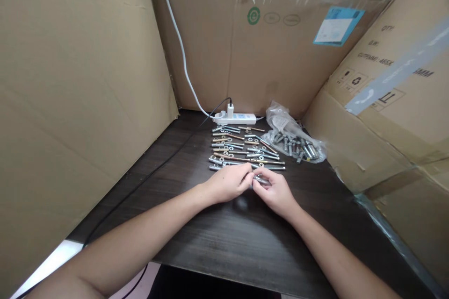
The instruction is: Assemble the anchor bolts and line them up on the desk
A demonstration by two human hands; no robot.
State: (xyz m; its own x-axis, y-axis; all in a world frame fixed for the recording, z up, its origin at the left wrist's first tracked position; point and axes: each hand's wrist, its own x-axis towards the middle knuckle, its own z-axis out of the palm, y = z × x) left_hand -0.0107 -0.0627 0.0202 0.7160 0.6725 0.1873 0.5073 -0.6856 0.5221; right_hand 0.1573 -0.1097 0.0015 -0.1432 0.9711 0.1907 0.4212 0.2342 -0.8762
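Observation:
My right hand (275,191) grips a silver metal expansion bolt (261,180) between thumb and fingers, low over the dark table. Against its left end, the fingers of my left hand (229,182) are pinched together. What lies inside that pinch is hidden by the fingers. Just beyond both hands, rows of loose bolts (266,161), metal sleeves (214,160), nuts and washers (261,158) lie on the table, some silver and some brass-coloured. The nearest row is partly covered by my left hand.
A clear plastic bag (294,138) of metal bolts lies at the back right. Behind the rows sits a white power strip (242,118) with a plug in it. A black cable (157,168) crosses the table's left side. Cardboard walls (210,46) enclose the dark table (224,238).

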